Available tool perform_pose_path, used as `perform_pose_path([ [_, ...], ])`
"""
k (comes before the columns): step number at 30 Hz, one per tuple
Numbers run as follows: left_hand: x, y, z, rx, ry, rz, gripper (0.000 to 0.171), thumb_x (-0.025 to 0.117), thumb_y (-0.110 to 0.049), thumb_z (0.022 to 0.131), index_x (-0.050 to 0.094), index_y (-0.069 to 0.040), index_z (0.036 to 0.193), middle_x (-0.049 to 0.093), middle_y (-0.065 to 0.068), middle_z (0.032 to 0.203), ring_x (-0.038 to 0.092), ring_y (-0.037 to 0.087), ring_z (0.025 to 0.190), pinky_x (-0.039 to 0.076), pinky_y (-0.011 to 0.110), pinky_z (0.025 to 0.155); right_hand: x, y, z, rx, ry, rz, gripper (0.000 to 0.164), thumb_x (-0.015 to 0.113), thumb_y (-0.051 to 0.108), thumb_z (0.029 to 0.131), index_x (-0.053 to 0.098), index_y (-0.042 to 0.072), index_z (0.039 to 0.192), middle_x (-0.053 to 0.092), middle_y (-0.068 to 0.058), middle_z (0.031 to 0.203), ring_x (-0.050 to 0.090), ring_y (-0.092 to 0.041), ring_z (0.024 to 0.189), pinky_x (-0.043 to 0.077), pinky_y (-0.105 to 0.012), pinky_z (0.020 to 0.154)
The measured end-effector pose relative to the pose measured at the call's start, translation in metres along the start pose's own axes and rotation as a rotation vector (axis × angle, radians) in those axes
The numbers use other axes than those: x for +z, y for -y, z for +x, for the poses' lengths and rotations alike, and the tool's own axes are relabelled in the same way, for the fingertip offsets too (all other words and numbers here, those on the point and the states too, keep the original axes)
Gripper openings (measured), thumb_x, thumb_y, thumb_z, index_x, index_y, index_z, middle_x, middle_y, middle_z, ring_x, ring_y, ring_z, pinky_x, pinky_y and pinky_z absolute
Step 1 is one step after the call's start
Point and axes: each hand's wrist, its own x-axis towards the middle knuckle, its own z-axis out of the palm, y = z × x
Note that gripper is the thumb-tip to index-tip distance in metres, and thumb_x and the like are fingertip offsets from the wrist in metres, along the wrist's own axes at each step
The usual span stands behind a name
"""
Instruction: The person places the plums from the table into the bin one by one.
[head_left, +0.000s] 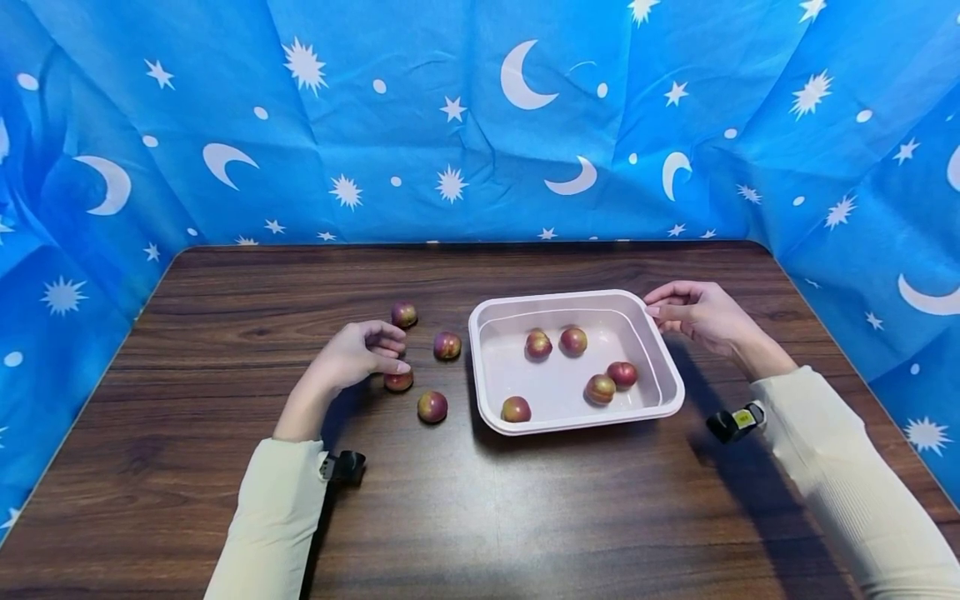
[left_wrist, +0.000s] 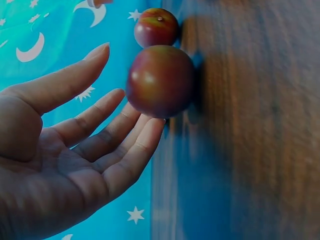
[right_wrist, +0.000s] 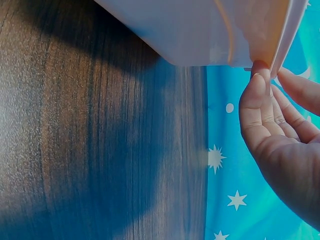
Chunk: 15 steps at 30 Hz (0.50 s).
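Note:
Beside the white plastic tub [head_left: 493, 423], my left hand [head_left: 358, 357] reaches over a red-green plum [head_left: 398, 382]. The left wrist view shows thumb and fingers spread apart, the fingertips close to a plum [left_wrist: 160, 82]; whether they touch it cannot be told. My right hand [head_left: 693, 317] pinches the tub's rim at its far right corner, thumb on one side and fingers on the other, as the right wrist view of the hand [right_wrist: 280, 120] shows. Several plums lie inside the tub, among them one [head_left: 516, 409] in the near left corner.
Around the left hand on the dark wooden table [head_left: 570, 517] lie a plum [head_left: 403, 314] farther back, a plum [head_left: 447, 346] near the tub's left wall, and a plum [head_left: 432, 407] nearer. A blue curtain [head_left: 420, 125] with moons and stars surrounds the table.

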Motion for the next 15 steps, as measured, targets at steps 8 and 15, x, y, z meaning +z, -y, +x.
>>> perform_pose_path([
  [8, 0.0024, 0.0073, -0.0019, -0.024, 0.037, -0.05, 0.048, 0.07, 0.001, 0.077, 0.049, 0.01, 0.119, 0.054, 0.022, 0.112, 0.054, 0.028, 0.098, 0.048, 0.029, 0.077, 0.001, 0.0018, -0.0009, 0.016, 0.009, 0.078, 0.011, 0.063, 0.002, 0.085, 0.063, 0.003, 0.096, 0.066, -0.005, 0.083, 0.062, -0.015, 0.069, 0.053, -0.026, 0.068],
  [15, 0.0019, 0.0096, -0.0036, -0.043, 0.034, -0.038, 0.046, 0.069, 0.0, 0.078, 0.049, 0.008, 0.119, 0.056, 0.018, 0.107, 0.055, 0.024, 0.092, 0.048, 0.027, 0.073, 0.0006, -0.0005, -0.0004, -0.001, -0.002, 0.005, 0.017, 0.064, 0.007, 0.085, 0.06, 0.0, 0.101, 0.066, -0.003, 0.084, 0.062, -0.015, 0.071, 0.053, -0.027, 0.07],
])
